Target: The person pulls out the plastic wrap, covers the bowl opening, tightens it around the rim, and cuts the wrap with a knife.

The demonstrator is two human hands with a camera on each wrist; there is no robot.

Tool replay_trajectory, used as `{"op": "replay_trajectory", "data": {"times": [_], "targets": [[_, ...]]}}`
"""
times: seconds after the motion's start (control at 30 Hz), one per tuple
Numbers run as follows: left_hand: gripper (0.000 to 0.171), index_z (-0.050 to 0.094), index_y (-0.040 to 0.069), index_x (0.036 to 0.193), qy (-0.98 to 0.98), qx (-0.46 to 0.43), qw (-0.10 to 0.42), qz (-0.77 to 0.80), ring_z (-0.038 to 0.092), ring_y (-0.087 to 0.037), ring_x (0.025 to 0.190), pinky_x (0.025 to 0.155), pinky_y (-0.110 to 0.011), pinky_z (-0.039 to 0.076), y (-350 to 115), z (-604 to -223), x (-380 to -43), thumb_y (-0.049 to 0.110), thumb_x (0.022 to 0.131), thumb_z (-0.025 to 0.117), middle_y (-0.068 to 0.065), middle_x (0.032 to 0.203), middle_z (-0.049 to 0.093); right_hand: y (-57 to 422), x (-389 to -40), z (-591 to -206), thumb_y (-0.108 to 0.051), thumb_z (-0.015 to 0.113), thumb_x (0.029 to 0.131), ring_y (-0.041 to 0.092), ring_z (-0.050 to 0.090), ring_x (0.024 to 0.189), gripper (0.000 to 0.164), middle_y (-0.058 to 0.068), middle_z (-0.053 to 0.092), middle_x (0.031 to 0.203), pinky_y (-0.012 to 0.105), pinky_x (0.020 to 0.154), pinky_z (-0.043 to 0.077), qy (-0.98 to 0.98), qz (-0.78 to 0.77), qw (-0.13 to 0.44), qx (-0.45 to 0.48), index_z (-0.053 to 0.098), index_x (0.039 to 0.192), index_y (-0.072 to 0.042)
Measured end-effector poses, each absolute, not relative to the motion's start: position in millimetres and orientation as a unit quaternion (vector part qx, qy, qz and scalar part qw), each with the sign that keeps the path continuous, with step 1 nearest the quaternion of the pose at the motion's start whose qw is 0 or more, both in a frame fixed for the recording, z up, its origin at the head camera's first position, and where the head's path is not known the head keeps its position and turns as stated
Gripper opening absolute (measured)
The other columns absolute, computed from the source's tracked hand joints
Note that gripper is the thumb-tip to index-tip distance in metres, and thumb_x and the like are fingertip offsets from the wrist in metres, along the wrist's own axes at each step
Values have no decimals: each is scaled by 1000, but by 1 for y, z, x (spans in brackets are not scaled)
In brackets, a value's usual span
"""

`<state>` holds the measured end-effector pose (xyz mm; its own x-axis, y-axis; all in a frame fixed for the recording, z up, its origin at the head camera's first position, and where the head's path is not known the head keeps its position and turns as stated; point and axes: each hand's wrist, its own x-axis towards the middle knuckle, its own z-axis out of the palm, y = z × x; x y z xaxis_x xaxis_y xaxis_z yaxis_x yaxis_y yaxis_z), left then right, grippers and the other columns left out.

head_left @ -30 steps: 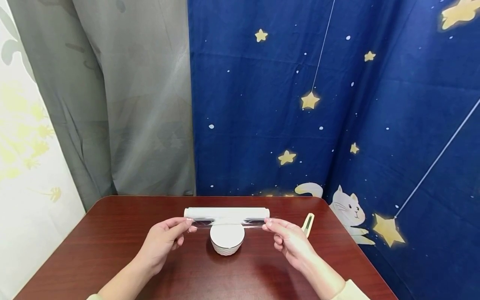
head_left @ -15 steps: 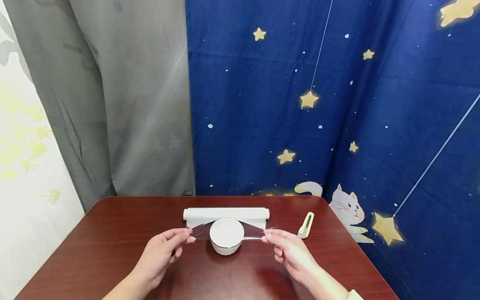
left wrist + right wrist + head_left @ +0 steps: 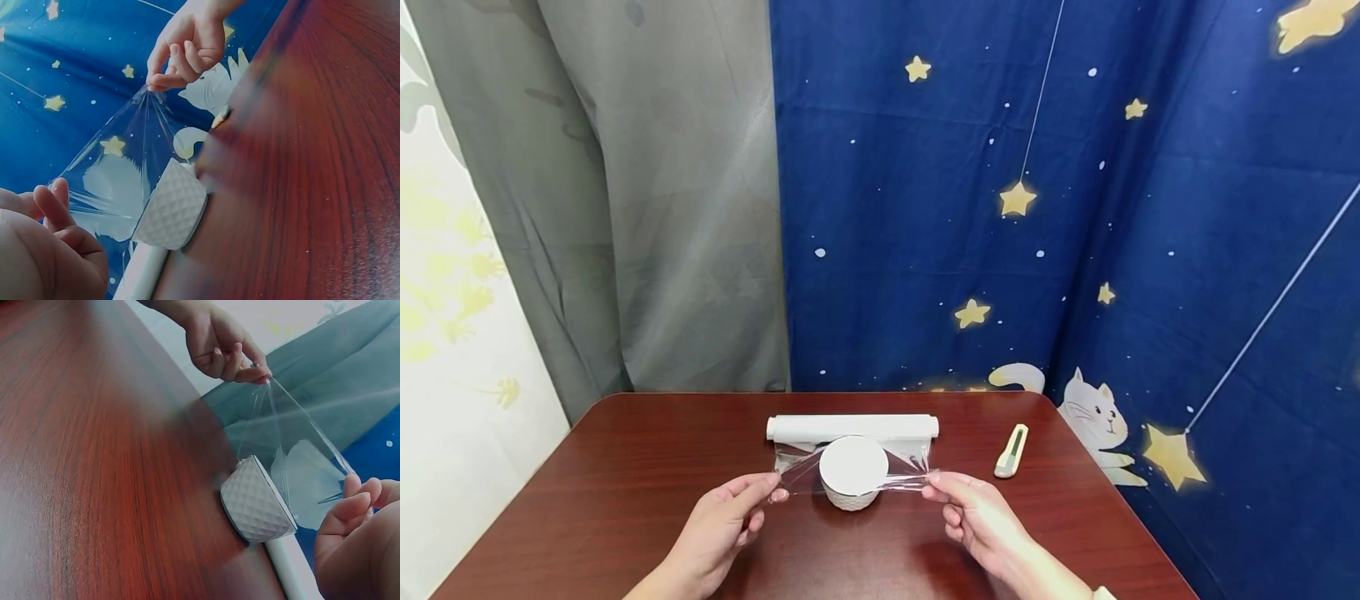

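Clear plastic wrap [image 3: 907, 460] stretches from a white roll [image 3: 852, 427] at the back toward me and passes over a white bowl [image 3: 853, 467]. The bowl stands upright and has a quilted diamond pattern on its side [image 3: 174, 209]. My left hand [image 3: 718, 521] pinches the left front corner of the film between thumb and fingertips. On the other side my right hand [image 3: 981, 517] pinches the right front corner the same way. In the right wrist view the film [image 3: 303, 415] is pulled taut between both hands, above the bowl's rim.
A cream utility knife [image 3: 1011, 451] lies on the dark red wooden table [image 3: 647, 467] at the right, beyond my right hand. Behind the table's far edge hang a grey curtain [image 3: 700, 208] and a blue starry curtain [image 3: 887, 208].
Both hands have moved toward me and slightly down, drawing the film off the roll and across the bowl. The utility knife, partly covered before, now shows whole.
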<state>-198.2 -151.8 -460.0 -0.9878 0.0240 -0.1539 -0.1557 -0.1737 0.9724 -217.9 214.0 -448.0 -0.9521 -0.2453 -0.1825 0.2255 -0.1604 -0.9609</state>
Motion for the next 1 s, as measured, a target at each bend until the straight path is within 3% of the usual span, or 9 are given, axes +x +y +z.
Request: {"op": "replay_trajectory", "data": {"times": [0.23, 0.47, 0.73, 1.0], "targets": [[19, 75, 8, 118, 661, -58, 66, 745, 47, -2, 59, 52, -16, 36, -150, -466, -195, 23, 107, 70, 10, 92, 80, 215, -216, -452, -14, 66, 106, 1, 43, 61, 9, -12, 76, 90, 17, 56, 38, 631, -758, 166, -14, 75, 106, -17], [16, 75, 10, 116, 667, -35, 82, 740, 50, -2, 60, 54, -17, 38, -154, -477, -191, 23, 109, 68, 8, 95, 82, 218, -214, -459, -17, 68, 104, 1, 43, 62, 8, -11, 76, 90, 17, 56, 38, 657, -735, 167, -13, 75, 108, -14], [24, 70, 0, 118, 682, -43, 82, 725, 50, -4, 57, 52, -17, 37, -154, -488, -187, 23, 108, 70, 0, 97, 84, 220, -213, -473, -17, 69, 102, 3, 43, 63, 7, -10, 75, 88, 18, 55, 38, 684, -709, 172, -4, 74, 103, -13], [28, 71, -2, 119, 706, -44, 105, 699, 52, -4, 55, 49, -17, 38, -155, -502, -183, 23, 106, 70, 3, 94, 84, 221, -210, -486, -16, 69, 100, 1, 46, 61, 12, -8, 75, 86, 16, 53, 40, 700, -691, 180, -5, 74, 107, -7]]}}
